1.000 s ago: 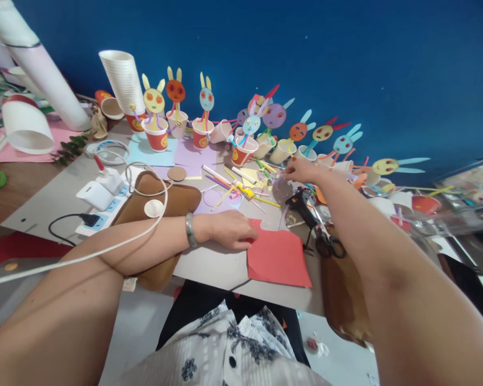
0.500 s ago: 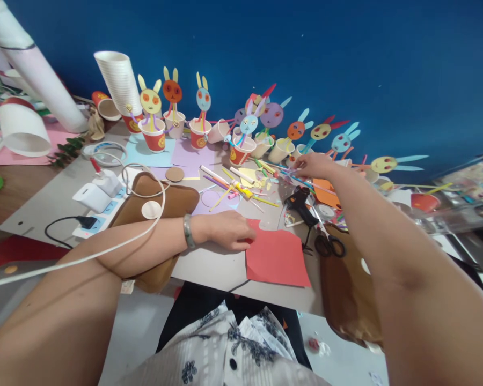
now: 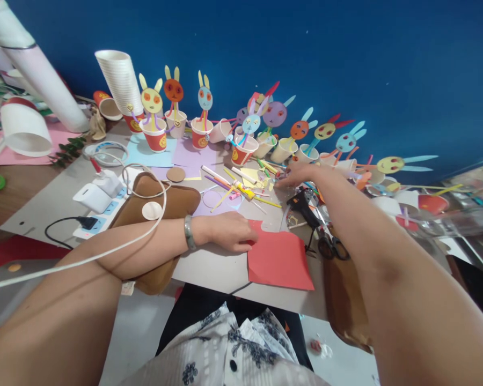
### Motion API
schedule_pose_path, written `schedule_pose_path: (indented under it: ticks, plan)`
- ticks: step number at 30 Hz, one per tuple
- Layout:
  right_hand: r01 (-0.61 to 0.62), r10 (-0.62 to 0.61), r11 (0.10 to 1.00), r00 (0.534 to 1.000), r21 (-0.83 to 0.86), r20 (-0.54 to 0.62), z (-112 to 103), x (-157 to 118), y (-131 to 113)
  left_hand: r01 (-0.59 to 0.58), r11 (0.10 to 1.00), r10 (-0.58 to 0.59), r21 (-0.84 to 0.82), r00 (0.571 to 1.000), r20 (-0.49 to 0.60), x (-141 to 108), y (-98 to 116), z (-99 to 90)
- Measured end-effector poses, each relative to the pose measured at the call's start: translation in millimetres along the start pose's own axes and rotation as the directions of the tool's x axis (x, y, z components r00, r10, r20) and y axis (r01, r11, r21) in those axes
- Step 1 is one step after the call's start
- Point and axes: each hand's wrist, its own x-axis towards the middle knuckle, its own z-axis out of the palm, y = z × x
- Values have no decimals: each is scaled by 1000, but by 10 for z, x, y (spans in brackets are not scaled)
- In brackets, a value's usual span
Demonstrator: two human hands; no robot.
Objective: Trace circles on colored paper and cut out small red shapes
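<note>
My left hand (image 3: 233,231) rests on the table at the left edge of a red sheet of paper (image 3: 280,260), its fingers bent together on the paper's upper left part. A notch shows in the sheet's top edge. Farther off, my right hand (image 3: 295,176) reaches down into loose craft bits, fingers drawn together; whatever lies between the fingertips is too small to make out. Just below that hand lie a black glue gun (image 3: 304,206) and black-handled scissors (image 3: 332,244). To its left are several markers and coloured sticks (image 3: 231,187).
Along the blue wall stand paper cups bearing rabbit-faced figures (image 3: 250,126). A tall cup stack (image 3: 118,80) rises at the back left. A power strip (image 3: 108,206) with a white cable and a brown cushion (image 3: 177,201) lie left; another brown cushion (image 3: 344,300) sits right.
My right hand has shifted left and slightly nearer over the loose bits, uncovering cups to its right. My left hand stays at the red paper.
</note>
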Motion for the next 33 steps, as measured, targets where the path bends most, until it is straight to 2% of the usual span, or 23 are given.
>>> schedule_pose_path:
  ticks: [3,7,14,18,25,28,33]
  plan:
    - [-43,42,999,998,19,51,-14,-28,-85,4,1000,-4,0,1000,7,-1,8,-9]
    - [-74,74,997,996,6,58,-21,-50,-158,15,1000,-15,2,1000,26,0,26,-32]
    - [-79,79,996,997,-45,1,3,-86,-205,30,999,-31,21,999,43,-4,36,-58]
    - [-62,62,998,997,-10,-50,-77,-169,-130,37,999,-37,15,999,36,-12,48,-79]
    - [-67,72,997,990,44,-118,-294,-290,152,26,1000,-26,-4,1000,8,-17,59,-82]
    - [-62,67,997,986,36,-152,-278,-294,173,22,1000,-22,-18,1000,-7,-13,55,-81]
    - [-43,46,999,983,20,-180,-142,-228,40,13,1000,-13,-17,999,-31,-13,34,-50]
